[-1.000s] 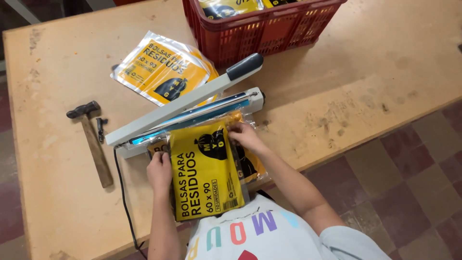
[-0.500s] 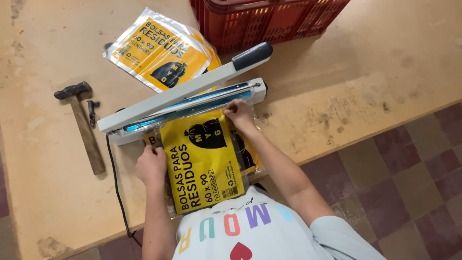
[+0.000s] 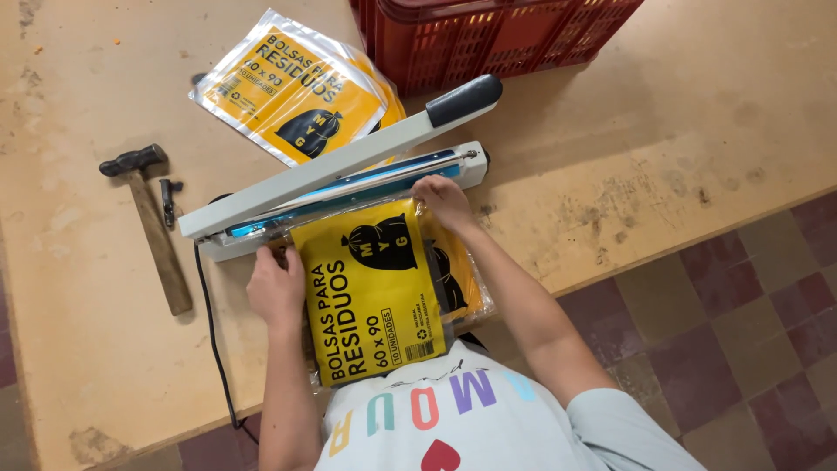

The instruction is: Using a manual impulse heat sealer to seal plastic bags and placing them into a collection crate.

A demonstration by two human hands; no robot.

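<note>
Between both hands, yellow bag packet, top edge under sealer

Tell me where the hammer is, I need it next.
In the head view the hammer lies on the wooden table, far left, beside the heat sealer's hinge end.

**A small packing workshop**

A worn, scuffed wooden counter fills the view, with a white impulse heat sealer at its middle, arm raised. At 9 o'clock from it lie a hammer and a small metal piece. A red plastic crate stands at 12 o'clock, and sealed yellow packs of bags lie at 11. Dark red floor tiles show at 4 o'clock.
</note>
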